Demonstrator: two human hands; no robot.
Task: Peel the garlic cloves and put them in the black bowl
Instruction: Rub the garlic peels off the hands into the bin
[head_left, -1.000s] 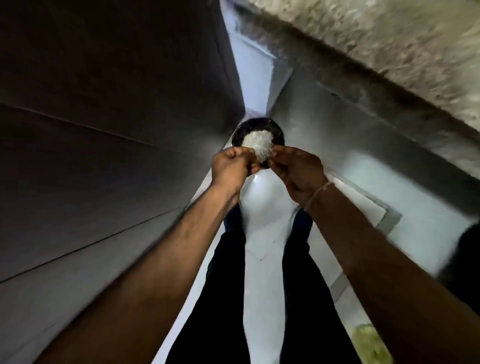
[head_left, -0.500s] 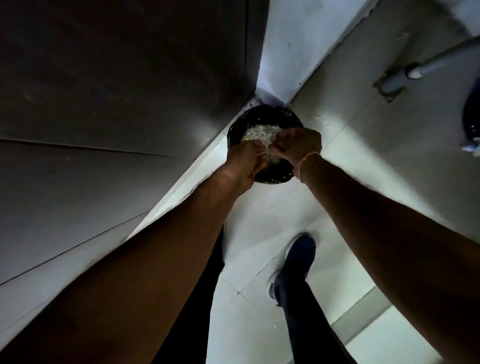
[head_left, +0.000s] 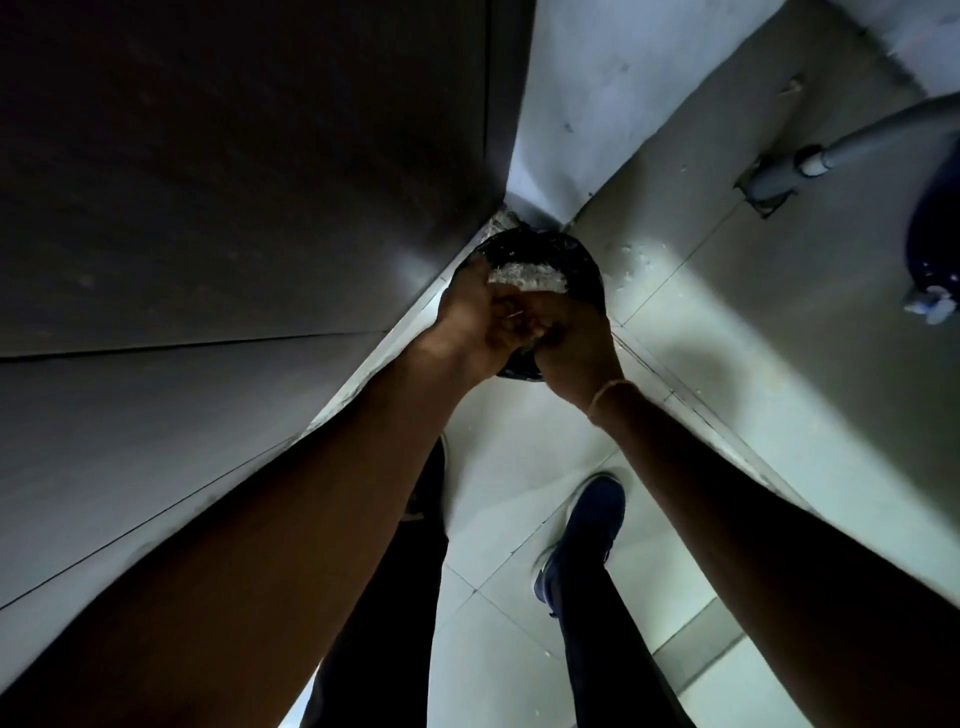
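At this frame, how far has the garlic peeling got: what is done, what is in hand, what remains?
Done: the black bowl, on the floor in a corner, already holds a pale heap, though cloves or skins cannot be told. In hand: the left hand and right hand meet over the bowl, fingers curled together round something small, hidden by the fingers. Left: no unpeeled garlic shows, so what remains cannot be judged.

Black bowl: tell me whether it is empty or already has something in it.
Not empty. The black bowl holds a pale heap above both hands; whether it is cloves or skins cannot be told.
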